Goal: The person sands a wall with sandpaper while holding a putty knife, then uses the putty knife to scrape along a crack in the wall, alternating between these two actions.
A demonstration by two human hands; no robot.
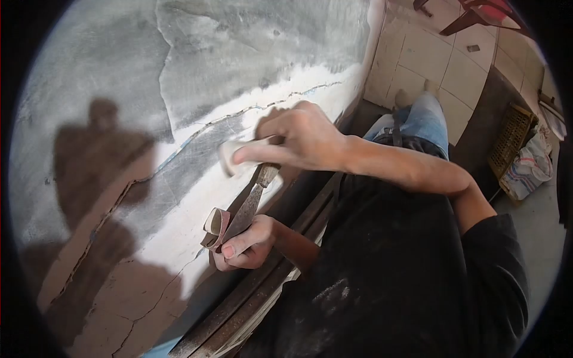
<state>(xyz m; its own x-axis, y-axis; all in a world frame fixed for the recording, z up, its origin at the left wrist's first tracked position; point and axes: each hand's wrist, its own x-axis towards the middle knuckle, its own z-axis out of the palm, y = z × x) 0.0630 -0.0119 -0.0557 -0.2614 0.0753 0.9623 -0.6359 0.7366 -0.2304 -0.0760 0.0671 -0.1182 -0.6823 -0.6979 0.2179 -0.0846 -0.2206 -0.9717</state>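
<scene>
My left hand [248,244] is closed near the wall, its fingers wrapped round the blade end of a putty knife [246,210]. The knife's worn wooden handle points up toward my other hand. A curled strip of sandpaper [222,224], reddish on one face and cream on the other, sticks out of the same grip. Above it, my right hand [307,137] pinches a pale folded piece [230,160] against the wall, apparently sandpaper, partly blurred. White powder dusts my fingers.
The grey wall [227,48] has a white filled band and a long crack [128,188]. Dark wooden slats [262,286] run below it. A yellow crate [512,137], a striped sack [528,170] and a red chair [483,18] stand at the right on the tiled floor [424,56].
</scene>
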